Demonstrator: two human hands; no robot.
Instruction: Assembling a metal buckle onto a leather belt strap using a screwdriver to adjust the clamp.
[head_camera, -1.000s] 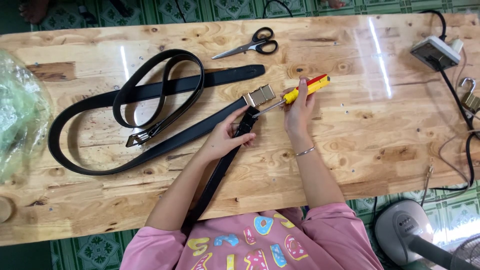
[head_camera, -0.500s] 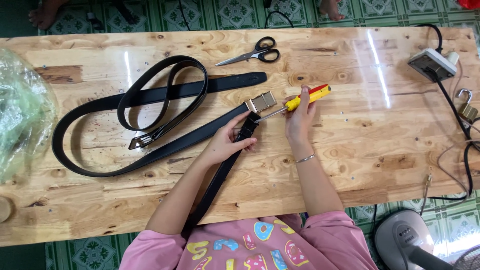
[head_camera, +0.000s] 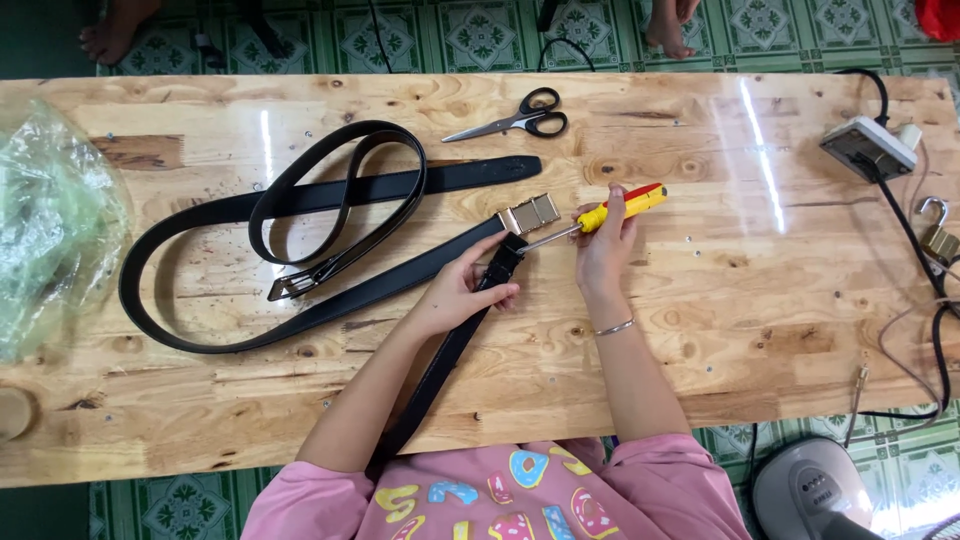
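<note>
My left hand (head_camera: 462, 290) pinches a black belt strap (head_camera: 440, 365) just below its silver buckle (head_camera: 528, 213), pressing it to the wooden table (head_camera: 700, 330). In my right hand (head_camera: 603, 248) is a yellow and red screwdriver (head_camera: 618, 209), its metal tip aimed at the buckle's base. The strap runs from the buckle down toward my body and off the near table edge. A long black belt (head_camera: 240, 215) loops across the left of the table, with a second black belt (head_camera: 340, 200) and its buckle lying over it.
Black-handled scissors (head_camera: 520, 121) lie beyond the buckle. A crumpled clear plastic bag (head_camera: 45, 230) sits at the left edge. At the right are a power strip (head_camera: 868, 146) with black cable, and a padlock (head_camera: 938, 235). A fan (head_camera: 830, 495) stands on the floor; other people's feet (head_camera: 115, 35) are across.
My hands stay on the strap and screwdriver at the buckle; only the camera view has shifted slightly, showing more floor beyond the table.
</note>
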